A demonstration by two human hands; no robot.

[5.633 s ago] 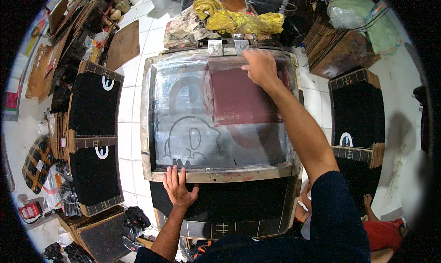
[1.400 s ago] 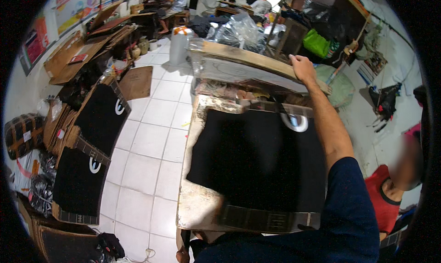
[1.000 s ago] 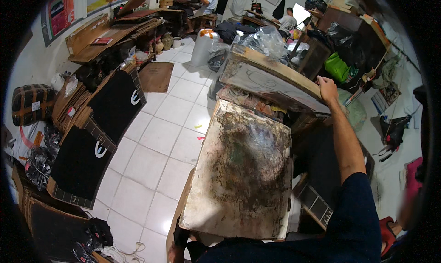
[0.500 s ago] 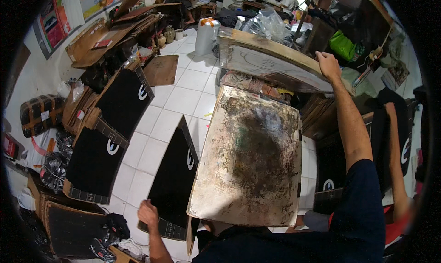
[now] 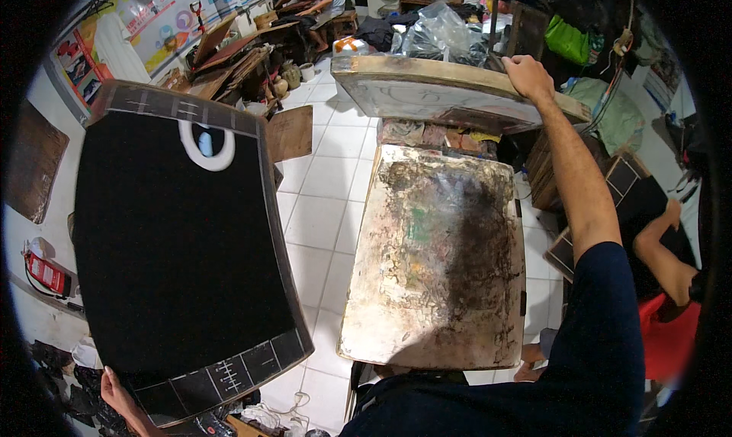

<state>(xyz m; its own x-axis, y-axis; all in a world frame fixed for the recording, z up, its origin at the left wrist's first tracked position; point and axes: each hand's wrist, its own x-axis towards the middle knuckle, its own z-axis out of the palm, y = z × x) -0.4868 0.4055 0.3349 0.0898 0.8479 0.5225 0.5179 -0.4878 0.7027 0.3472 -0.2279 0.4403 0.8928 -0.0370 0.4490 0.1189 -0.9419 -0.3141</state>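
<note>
My left hand (image 5: pixel 118 395) is closed on the lower left edge of a large board (image 5: pixel 259 367) with white ruled marks along its ends. Black fabric (image 5: pixel 175 261) covers the board's middle, and a white ring print with a light blue spot (image 5: pixel 206 146) sits near its far right corner. Up ahead, my right hand (image 5: pixel 530 78) grips the top edge of a wooden screen-printing frame (image 5: pixel 427 67), which stands tilted up. Below that frame lies a worn, stained printing table (image 5: pixel 435 261), with nothing on its top.
At the right a co-worker's arm (image 5: pixel 662 242) reaches over another black-covered board (image 5: pixel 627 185). A clear plastic bag (image 5: pixel 446 33) and a green bag (image 5: pixel 568 40) lie behind the frame. Wooden boards (image 5: pixel 244 44) and a seated person (image 5: pixel 333 2) are farther back. A fire extinguisher (image 5: pixel 47 275) stands left.
The board in my left hand has come up from beside the printing table and swung left, its black face now turned up to me. My right hand keeps hold of the raised frame.
</note>
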